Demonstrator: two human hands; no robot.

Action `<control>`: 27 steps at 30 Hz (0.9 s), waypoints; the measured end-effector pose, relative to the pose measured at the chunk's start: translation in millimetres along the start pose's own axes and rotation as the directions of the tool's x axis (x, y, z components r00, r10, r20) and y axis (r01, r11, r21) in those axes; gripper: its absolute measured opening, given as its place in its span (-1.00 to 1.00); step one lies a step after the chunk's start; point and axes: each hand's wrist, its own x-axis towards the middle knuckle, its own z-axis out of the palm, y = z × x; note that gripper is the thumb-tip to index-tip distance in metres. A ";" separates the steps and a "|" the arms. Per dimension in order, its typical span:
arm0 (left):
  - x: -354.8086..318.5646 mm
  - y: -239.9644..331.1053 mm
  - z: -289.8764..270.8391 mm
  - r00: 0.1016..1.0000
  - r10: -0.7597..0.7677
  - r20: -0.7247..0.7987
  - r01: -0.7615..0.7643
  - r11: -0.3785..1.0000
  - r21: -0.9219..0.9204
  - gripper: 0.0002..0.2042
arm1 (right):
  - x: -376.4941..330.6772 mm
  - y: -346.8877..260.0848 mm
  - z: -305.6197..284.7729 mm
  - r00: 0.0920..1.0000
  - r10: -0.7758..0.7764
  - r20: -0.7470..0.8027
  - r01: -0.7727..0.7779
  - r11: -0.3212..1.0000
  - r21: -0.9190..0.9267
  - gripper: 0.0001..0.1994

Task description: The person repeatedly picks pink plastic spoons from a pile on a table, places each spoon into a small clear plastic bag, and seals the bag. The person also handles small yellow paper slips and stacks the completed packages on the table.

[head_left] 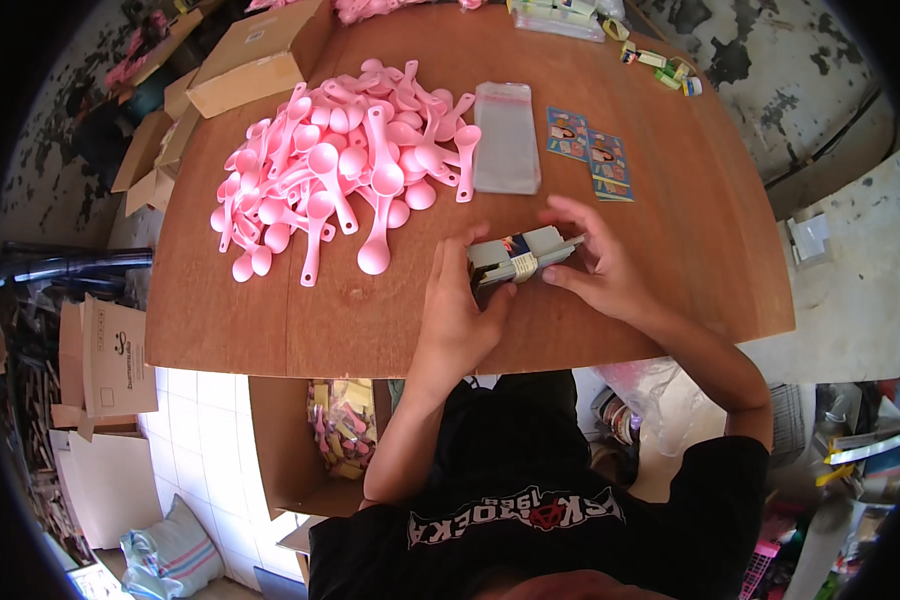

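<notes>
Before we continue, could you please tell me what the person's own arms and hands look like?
The left hand and right hand are ungloved, with forearms bare and no wristbands visible. The black shirt has short sleeves and a white-and-red chest print.

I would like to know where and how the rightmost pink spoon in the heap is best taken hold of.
The rightmost pink spoon seems best pinched by its handle, coming from the person's near side. Its bowl lies at the far end, while the narrow handle points toward the person along the right edge of the heap.
</notes>
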 end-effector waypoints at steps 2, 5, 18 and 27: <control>-1.4 -1.1 9.0 0.999 -0.025 -0.037 0.022 0.996 -0.086 -0.30 | -2.0 -2.2 13.6 0.993 0.082 -0.081 -0.061 0.972 0.225 -0.20; 0.4 -3.3 20.4 0.974 0.171 -0.148 -0.169 0.985 0.030 -0.26 | -1.4 -22.5 31.1 0.984 0.154 -0.090 -0.126 0.959 0.256 -0.12; 51.0 40.2 -23.6 0.976 -0.058 0.212 -0.014 0.946 0.324 -0.27 | 27.0 -26.1 -9.8 0.861 0.509 0.022 -0.504 0.846 0.172 -0.34; 68.9 55.6 -13.7 0.944 -0.038 0.327 -0.250 0.566 0.786 -0.36 | 64.6 19.2 -74.8 0.930 0.340 -0.143 -0.360 0.749 -0.556 -0.65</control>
